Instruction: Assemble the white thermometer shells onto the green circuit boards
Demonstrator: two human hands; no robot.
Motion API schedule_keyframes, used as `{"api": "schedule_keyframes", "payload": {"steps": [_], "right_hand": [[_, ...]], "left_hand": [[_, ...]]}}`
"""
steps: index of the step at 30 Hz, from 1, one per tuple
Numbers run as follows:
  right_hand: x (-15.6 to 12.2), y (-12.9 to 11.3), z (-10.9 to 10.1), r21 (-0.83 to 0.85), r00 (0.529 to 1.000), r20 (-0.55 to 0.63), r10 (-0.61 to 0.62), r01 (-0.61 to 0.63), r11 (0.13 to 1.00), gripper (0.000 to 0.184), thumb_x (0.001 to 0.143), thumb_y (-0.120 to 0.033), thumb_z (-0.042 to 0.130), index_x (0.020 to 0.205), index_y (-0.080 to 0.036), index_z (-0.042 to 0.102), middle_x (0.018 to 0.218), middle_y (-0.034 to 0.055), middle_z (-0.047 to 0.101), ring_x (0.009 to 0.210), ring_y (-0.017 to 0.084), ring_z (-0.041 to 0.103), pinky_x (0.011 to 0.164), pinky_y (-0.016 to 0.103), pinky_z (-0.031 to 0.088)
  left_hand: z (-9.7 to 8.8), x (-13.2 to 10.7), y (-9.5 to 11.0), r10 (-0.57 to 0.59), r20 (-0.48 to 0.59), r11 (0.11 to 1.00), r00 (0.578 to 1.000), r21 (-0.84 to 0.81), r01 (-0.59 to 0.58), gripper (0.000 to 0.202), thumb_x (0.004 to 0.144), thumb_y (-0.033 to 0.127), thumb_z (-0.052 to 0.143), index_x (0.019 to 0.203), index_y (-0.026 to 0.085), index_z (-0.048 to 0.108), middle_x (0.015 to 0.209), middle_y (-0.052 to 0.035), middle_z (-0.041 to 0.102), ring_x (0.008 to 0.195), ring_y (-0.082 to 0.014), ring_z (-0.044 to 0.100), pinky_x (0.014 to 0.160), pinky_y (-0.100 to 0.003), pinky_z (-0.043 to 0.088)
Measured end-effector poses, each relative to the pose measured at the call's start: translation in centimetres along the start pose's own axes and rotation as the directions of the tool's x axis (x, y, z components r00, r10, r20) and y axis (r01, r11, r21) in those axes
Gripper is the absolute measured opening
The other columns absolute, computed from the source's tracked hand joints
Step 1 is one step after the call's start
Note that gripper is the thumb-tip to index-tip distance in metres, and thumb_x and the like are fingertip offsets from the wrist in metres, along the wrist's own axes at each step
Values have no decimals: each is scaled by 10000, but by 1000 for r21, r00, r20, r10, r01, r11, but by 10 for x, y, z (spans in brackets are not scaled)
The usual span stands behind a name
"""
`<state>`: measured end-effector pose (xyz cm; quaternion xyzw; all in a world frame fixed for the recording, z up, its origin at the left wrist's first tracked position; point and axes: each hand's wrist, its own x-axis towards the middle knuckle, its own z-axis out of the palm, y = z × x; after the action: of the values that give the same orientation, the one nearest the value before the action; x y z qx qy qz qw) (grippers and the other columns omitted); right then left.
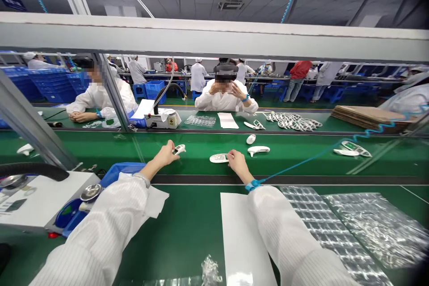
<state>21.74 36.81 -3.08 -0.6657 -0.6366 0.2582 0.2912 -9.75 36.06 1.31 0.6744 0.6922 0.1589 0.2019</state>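
My left hand (pixel 165 153) reaches over the green belt, its fingers closed on a small white plastic housing (pixel 179 149) with a dark window. To the right, my right hand (pixel 237 161) pinches the end of a long oval white plastic shell (pixel 218 158) at belt height. Just beyond that hand lie a white handle-shaped part (pixel 259 150) and a small rounded white part (pixel 251 139), both untouched. A blue wrist strap (pixel 253 185) with a coiled cord circles my right wrist.
On my bench are a white sheet (pixel 246 241), clear plastic trays (pixel 328 228), a blue bin (pixel 122 170) and a white machine (pixel 43 199). Across the belt (pixel 301 152), co-workers sit near a pile of white frames (pixel 295 120) and stacked cardboard (pixel 368 116). A metal post (pixel 112 91) stands left.
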Motion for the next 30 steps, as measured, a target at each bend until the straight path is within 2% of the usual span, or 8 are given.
{"api": "schedule_keyframes", "payload": {"steps": [5, 9, 12, 14, 18, 23, 26, 30], "right_hand": [[-65, -24, -22, 250, 968, 160, -192, 149, 957, 189, 883, -300, 538, 937, -141, 625, 621, -29, 598, 456, 95, 512, 460, 221, 427], [-139, -45, -25, 413, 888, 289, -358, 222, 883, 255, 810, -355, 563, 956, -163, 643, 615, -24, 592, 452, 92, 456, 435, 213, 353], [-193, -55, -20, 469, 835, 340, -432, 247, 848, 269, 818, -417, 565, 816, -164, 659, 595, -21, 544, 491, 99, 441, 454, 219, 334], [-224, -60, -16, 486, 827, 338, -448, 254, 836, 283, 845, -420, 546, 764, -166, 641, 631, -15, 534, 514, 98, 438, 471, 223, 337], [-272, -73, -12, 513, 848, 321, -421, 217, 831, 140, 846, -320, 577, 880, -186, 600, 694, -30, 525, 518, 93, 456, 497, 225, 369], [-309, -91, -8, 485, 801, 401, -445, 227, 845, 80, 841, -233, 569, 916, -203, 564, 671, -54, 511, 507, 94, 458, 511, 224, 374], [-319, -96, -3, 429, 787, 374, -491, 322, 844, 39, 852, -231, 570, 832, -204, 550, 719, -36, 559, 618, 118, 505, 587, 230, 384], [-326, -100, -1, 342, 737, 382, -557, 447, 827, 137, 915, -238, 481, 789, -203, 523, 740, -21, 586, 651, 129, 515, 598, 236, 359]], "left_hand": [[17, -67, 34, -48, 55, 954, 997, -294, 62, 287, 886, 365, 583, 1074, 148, 579, 886, -22, 644, 628, -115, 611, 544, -261, 533], [31, -148, 53, -46, 87, 858, 995, -507, 84, 310, 859, 421, 600, 998, 148, 560, 710, 30, 604, 461, -71, 526, 398, -192, 423], [41, -213, 59, -53, 103, 761, 993, -639, 108, 362, 784, 464, 646, 936, 168, 504, 584, 65, 538, 394, -77, 472, 342, -185, 345], [47, -253, 59, -34, 134, 697, 990, -707, 120, 294, 783, 422, 629, 874, 183, 483, 531, 79, 498, 413, -87, 484, 381, -192, 385], [60, -315, 54, -18, 123, 623, 992, -775, 107, 245, 767, 273, 585, 929, 227, 407, 579, 101, 485, 435, -109, 518, 428, -229, 453], [67, -361, 49, -24, 37, 643, 999, -764, 44, 238, 764, 213, 575, 944, 252, 424, 689, 84, 514, 438, -97, 496, 445, -220, 403], [66, -375, 48, -13, 17, 656, 1000, -755, 21, 225, 779, 198, 564, 965, 251, 449, 723, 69, 539, 466, -97, 493, 482, -219, 389], [65, -384, 45, -9, 18, 658, 1000, -753, 20, 227, 798, 216, 561, 995, 246, 453, 727, 57, 545, 491, -115, 507, 486, -226, 382]]}}
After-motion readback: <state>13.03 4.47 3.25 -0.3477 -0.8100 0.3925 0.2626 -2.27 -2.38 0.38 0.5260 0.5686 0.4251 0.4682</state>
